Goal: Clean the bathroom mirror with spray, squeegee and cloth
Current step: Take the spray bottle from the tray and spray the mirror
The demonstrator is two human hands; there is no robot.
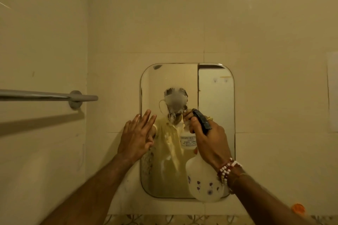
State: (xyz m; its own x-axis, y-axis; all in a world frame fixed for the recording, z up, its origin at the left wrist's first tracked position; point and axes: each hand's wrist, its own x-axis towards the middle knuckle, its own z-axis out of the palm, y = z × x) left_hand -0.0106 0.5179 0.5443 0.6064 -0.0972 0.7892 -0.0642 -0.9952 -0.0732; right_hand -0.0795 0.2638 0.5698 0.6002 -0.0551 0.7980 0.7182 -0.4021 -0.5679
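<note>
nearest the camera, the right hand is wrapped around the neck of a white spray bottle, a finger at its dark trigger head; beaded bracelets circle the wrist. the bottle stands roughly upright, its nozzle aimed away at the mirror on the far wall, just ahead of the hand. a patch of white spray sits on the glass above and left of the nozzle. the left hand is empty, fingers spread wide, at the mirror's left edge; whether it touches the glass i cannot tell. a towel rail runs along the left. no squeegee or cloth is in view, so this looks like the spraying step.
</note>
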